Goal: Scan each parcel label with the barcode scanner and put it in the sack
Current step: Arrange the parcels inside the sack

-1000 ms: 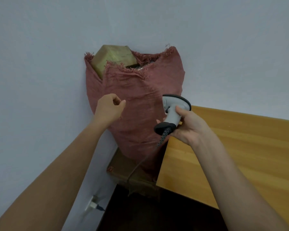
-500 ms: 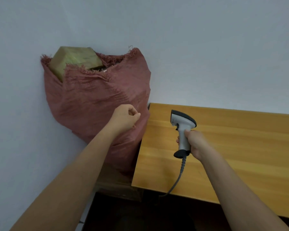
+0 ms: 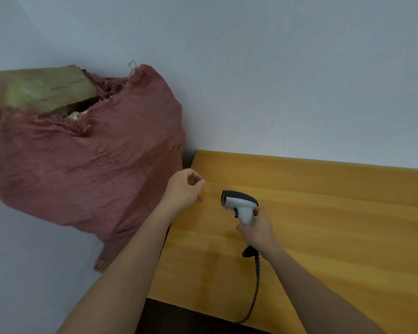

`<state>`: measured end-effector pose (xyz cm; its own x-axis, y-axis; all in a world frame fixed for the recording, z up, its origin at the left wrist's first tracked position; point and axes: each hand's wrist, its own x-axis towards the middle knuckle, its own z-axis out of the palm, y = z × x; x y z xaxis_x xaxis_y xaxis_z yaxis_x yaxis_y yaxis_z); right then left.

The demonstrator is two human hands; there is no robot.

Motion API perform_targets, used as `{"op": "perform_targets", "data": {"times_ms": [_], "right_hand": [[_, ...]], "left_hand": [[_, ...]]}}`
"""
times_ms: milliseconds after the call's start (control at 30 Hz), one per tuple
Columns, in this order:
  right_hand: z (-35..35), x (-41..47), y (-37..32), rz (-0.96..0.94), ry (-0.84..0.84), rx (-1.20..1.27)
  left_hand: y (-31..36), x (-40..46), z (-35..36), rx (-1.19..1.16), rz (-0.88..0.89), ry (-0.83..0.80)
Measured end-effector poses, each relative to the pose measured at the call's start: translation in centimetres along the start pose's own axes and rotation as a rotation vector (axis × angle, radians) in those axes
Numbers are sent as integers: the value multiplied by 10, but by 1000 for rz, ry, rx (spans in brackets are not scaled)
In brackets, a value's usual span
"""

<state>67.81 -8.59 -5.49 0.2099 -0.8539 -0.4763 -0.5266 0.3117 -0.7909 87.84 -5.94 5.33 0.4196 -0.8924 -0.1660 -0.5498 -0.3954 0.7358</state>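
We held the scanner [image 3: 241,208] in our right hand [image 3: 257,233], fingers wrapped round its pale grip, over the table [image 3: 336,213]. Its dark-topped head pointed left, toward the table's near-left part, and its black cord [image 3: 255,292] ran down from the base of the grip, across the wood and over the front edge. Whether the scanner's base touched the tabletop we could not tell.

Our left hand [image 3: 185,188] hung above the table's left edge, just beside the sack [image 3: 87,169]. Its fingers were curled in toward the palm with the thumb tip near the forefinger, and it held nothing that we could see. It was close to the sack's cloth, but we could not tell whether it touched it.

The sack was of reddish woven cloth with a frayed mouth, bulging and standing against the pale wall [image 3: 275,68] to the left of the table. A parcel [image 3: 41,90] wrapped in dull yellow-green film stuck out of the mouth at the upper left, lying tilted, partly inside and partly above the frayed rim. Beneath it, in the opening, we made out something pale and crumpled, too small to name.

The table was of yellow-orange wood, its back edge against the wall.
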Motion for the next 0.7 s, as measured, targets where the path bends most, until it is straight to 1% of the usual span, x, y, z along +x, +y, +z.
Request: {"op": "perform_targets", "data": {"times_ms": [133, 300, 400, 533, 700], "right_hand": [[33, 20, 15, 40, -47, 2], [89, 33, 35, 166, -33, 58], [117, 34, 45, 235, -17, 49], [138, 38, 51, 264, 38, 18], [158, 40, 57, 286, 74, -33]], "left_hand": [[-21, 10, 17, -8, -92, 36], [-54, 26, 22, -28, -196, 82], [-70, 33, 22, -47, -217, 92], [-87, 39, 19, -45, -242, 86], [-102, 36, 16, -56, -255, 35]]}}
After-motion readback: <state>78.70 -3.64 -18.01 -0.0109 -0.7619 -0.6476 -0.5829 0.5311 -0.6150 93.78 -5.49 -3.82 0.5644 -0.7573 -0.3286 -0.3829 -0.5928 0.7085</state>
